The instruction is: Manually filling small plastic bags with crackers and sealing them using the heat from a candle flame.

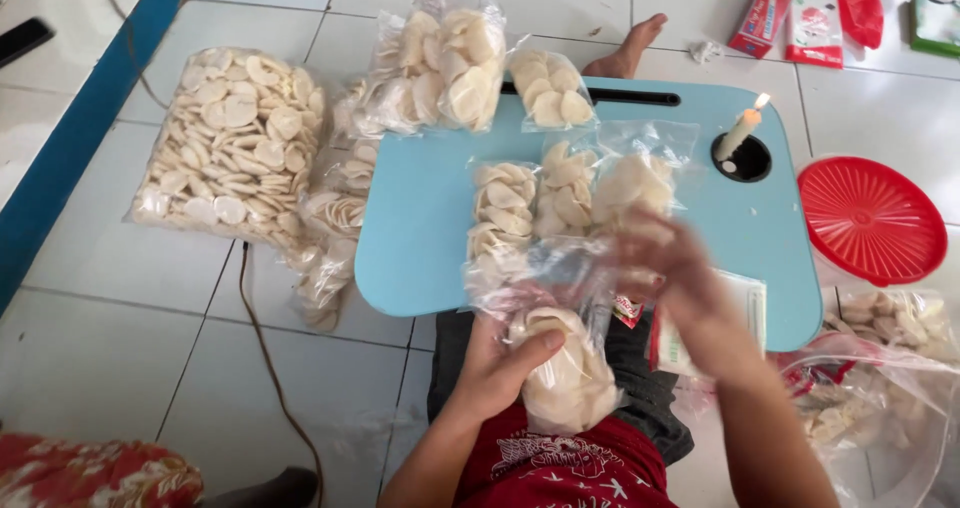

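left hand (497, 368) grip: clenched on clear cracker bag (562, 373), pale round chips | right hand (680, 288) grip: blurred, cannot tell | above blue desk (420, 238)

pale blue lap table (420, 228), red ribbed lid (872, 220), cream crackers (232, 148), white candle (738, 134)

3 small cracker bags (565, 203) on the lap table (420, 218), candle (742, 128) right, big bag (232, 143) left.
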